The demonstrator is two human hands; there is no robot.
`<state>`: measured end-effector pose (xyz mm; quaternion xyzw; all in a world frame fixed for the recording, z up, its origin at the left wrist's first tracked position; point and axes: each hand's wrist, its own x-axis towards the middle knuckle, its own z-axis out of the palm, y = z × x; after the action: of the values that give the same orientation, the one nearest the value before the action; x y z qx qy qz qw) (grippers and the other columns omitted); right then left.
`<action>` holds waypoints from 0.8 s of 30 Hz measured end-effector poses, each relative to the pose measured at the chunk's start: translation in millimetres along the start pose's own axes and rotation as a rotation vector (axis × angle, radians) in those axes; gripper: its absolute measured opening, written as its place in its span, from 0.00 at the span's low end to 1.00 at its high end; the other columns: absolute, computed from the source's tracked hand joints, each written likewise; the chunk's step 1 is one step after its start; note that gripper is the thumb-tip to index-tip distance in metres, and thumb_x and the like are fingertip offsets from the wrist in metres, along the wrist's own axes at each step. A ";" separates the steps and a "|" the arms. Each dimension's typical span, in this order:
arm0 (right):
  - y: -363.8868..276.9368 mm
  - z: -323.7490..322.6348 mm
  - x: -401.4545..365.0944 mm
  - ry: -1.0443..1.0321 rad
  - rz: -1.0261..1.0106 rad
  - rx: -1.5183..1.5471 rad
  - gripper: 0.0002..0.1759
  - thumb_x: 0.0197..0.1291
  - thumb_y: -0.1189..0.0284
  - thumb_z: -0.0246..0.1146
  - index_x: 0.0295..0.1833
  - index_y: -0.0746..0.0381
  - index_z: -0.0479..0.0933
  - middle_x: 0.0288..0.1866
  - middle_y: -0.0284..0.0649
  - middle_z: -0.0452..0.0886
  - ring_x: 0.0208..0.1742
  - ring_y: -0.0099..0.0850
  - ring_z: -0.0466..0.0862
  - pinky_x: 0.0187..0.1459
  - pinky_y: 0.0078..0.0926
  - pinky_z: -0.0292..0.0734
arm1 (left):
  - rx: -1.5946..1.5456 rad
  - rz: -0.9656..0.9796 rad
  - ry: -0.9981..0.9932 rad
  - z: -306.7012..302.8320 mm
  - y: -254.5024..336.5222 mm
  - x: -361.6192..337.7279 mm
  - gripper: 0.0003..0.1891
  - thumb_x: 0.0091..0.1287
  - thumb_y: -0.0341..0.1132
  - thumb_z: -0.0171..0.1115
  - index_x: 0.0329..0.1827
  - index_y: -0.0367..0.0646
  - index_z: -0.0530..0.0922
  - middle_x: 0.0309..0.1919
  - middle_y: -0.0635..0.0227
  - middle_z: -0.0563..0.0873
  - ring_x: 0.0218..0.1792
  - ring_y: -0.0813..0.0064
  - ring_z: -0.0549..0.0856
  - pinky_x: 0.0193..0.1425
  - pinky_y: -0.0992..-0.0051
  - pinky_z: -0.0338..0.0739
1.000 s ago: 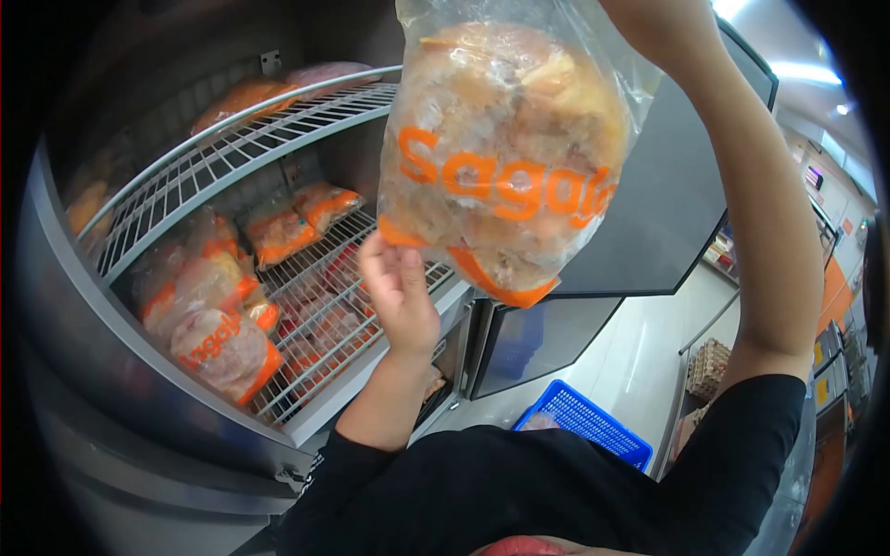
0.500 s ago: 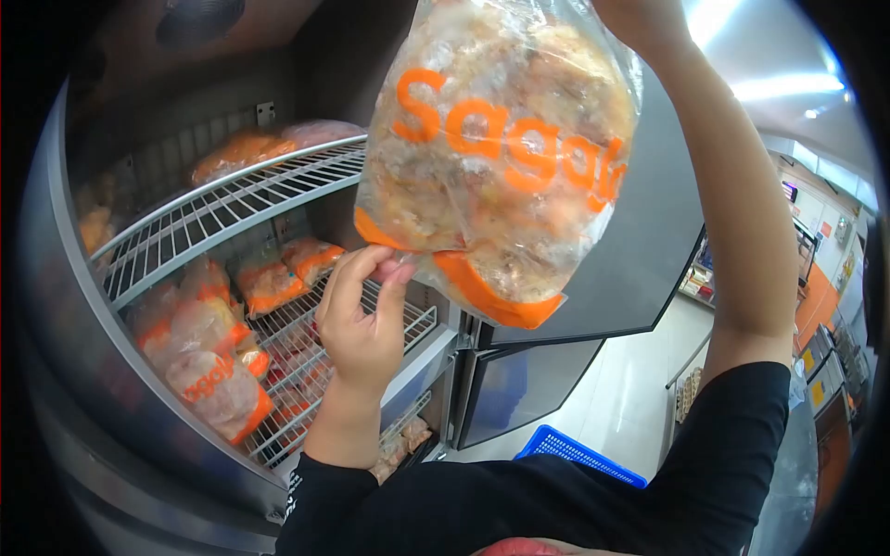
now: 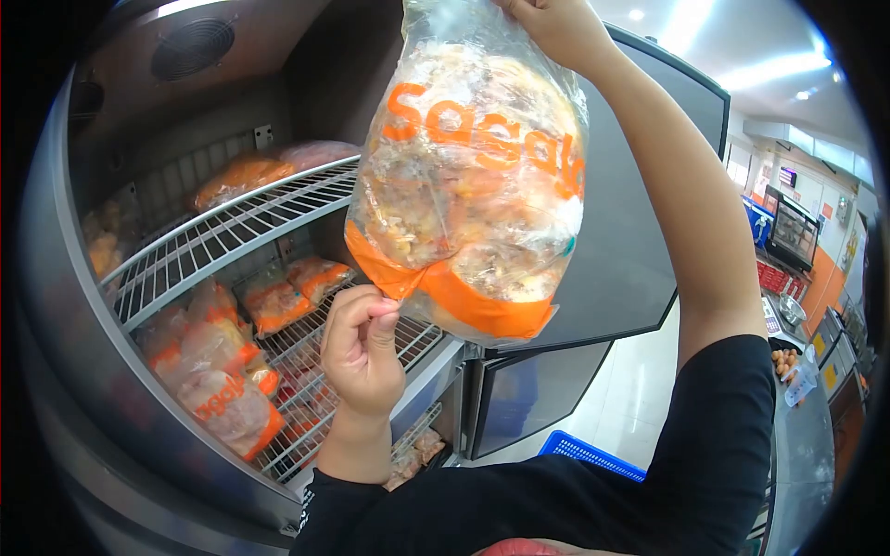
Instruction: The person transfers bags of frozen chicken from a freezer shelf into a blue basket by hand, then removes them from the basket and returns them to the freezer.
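A large clear plastic bag of frozen food [image 3: 473,199], printed with orange letters and an orange bottom band, hangs upright in front of me. My right hand [image 3: 561,32] grips its gathered top edge, high up. Down at the lower left of the bag, my left hand [image 3: 363,357] pinches the orange edge between thumb and fingers. Behind it is an open upright freezer, where similar bags [image 3: 222,389] lie piled on a wire shelf [image 3: 301,403]. More orange bags [image 3: 246,181] rest on the upper wire rack [image 3: 222,232].
The dark freezer door [image 3: 630,250] stands open behind the bag, with a lower door [image 3: 533,394] open beneath it. A blue plastic basket [image 3: 593,456] sits on the floor. To the right runs a metal counter [image 3: 802,454] with eggs [image 3: 785,361] and a metal bowl [image 3: 791,310].
The bag has shifted left and my right hand has come left and lower into view. My left fingers now pinch the bag's lower left corner, which is pulled down to a point.
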<state>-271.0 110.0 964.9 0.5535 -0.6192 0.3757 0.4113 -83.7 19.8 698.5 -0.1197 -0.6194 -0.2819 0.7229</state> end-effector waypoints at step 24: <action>-10.3 8.4 9.5 0.071 -0.162 0.081 0.22 0.62 0.58 0.54 0.29 0.69 0.74 0.22 0.46 0.77 0.26 0.33 0.76 0.33 0.32 0.70 | -0.380 -0.250 0.242 10.6 -30.1 -32.9 0.07 0.67 0.34 0.54 0.39 0.42 0.67 0.38 0.67 0.70 0.42 0.77 0.70 0.55 0.74 0.62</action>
<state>-262.0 97.6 970.6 0.6042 -0.5416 0.3851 0.4396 -111.6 9.4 663.7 -0.1413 -0.4742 -0.4927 0.7158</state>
